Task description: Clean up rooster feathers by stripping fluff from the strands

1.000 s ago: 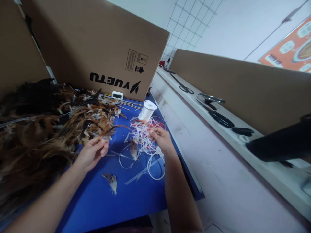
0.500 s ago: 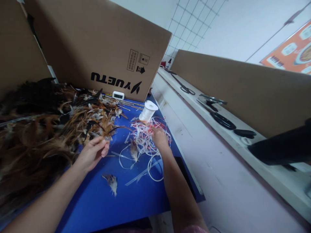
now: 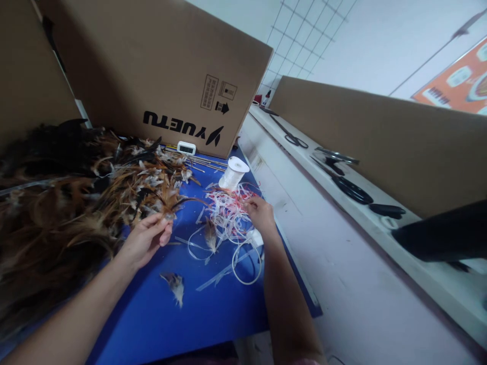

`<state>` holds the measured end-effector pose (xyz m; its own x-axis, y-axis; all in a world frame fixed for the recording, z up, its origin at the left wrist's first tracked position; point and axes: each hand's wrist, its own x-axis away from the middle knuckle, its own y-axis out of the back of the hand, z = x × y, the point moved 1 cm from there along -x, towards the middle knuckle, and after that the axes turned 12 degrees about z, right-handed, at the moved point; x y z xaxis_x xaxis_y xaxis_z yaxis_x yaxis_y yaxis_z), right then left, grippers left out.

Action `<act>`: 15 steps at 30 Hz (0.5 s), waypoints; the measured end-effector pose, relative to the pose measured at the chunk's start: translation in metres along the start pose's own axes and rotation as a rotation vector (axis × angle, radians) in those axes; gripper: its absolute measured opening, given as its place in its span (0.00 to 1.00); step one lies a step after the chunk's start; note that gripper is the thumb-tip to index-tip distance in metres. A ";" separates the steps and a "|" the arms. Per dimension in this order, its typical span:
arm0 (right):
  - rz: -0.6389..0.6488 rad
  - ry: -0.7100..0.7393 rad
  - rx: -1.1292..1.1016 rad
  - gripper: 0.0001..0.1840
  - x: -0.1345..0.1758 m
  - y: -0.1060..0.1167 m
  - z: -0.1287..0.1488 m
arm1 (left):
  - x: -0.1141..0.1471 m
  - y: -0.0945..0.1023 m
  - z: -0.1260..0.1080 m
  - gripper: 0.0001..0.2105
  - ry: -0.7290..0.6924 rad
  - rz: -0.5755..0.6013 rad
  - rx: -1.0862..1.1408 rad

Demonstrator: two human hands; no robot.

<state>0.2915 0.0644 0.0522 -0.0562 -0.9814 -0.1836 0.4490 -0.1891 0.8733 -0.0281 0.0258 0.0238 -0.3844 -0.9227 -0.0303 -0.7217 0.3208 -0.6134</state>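
My left hand pinches a small bunch of brown feathers by its base, and one long dark quill curves out to the right. At the right side of a tangled heap of white and red plastic strips is my right hand, its thumb and fingers pressed together. Whether a strip is caught in those fingertips is too small to tell. A white spool stands just behind the heap. One loose feather lies against the strips, and another feather rests nearer on the blue table.
A large pile of feathers covers the left side. Behind stand a cardboard box, a small white digital display and thin sticks. On the ledge at right lie scissors and black-handled tools. A white cable loops near my right wrist.
My right hand has shifted right, from over the strips to their right edge, uncovering a white block by the cable. My left hand keeps its hold on the feathers.
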 end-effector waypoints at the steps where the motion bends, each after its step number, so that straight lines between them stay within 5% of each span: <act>1: -0.014 -0.009 -0.068 0.10 0.001 0.004 0.000 | 0.000 0.000 0.000 0.09 -0.002 -0.001 -0.003; 9: 0.017 -0.101 -0.849 0.14 0.014 0.031 0.018 | -0.001 0.000 0.001 0.08 -0.018 0.014 -0.007; 15: 0.079 -0.131 -1.060 0.18 0.023 0.037 0.027 | -0.002 0.001 0.001 0.08 -0.018 0.028 -0.018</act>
<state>0.2827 0.0345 0.0924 -0.0603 -0.9974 -0.0386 0.9976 -0.0615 0.0313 -0.0275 0.0273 0.0225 -0.3945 -0.9169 -0.0613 -0.7213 0.3503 -0.5976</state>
